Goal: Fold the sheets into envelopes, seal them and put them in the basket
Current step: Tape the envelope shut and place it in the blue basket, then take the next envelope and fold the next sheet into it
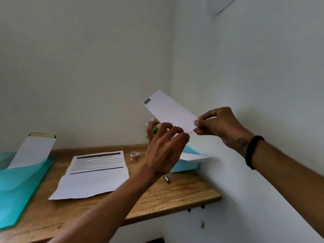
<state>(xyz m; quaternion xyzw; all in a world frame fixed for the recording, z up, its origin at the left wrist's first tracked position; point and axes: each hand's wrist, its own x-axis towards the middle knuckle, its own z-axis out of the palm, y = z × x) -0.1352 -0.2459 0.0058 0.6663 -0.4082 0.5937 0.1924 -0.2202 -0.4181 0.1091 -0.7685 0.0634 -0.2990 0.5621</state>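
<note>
Envelope [168, 111]: held in the air at frame centre, above the counter [175, 192]; sticker at its upper-left end.
Right hand [219, 123]: fingers pinch the envelope's lower-right end.
Left hand [164, 148]: fingers loosely curled just beside the envelope's lower edge; contact cannot be told.
Basket [185, 166]: light blue, below, against the wall.
Risk: a one-ended pinch could let the envelope swing or slip, missing the basket.

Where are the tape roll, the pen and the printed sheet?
tape roll [134, 156], head view, its side.
pen [166, 179], head view, mid-barrel.
printed sheet [94, 174], head view, its middle.
</note>
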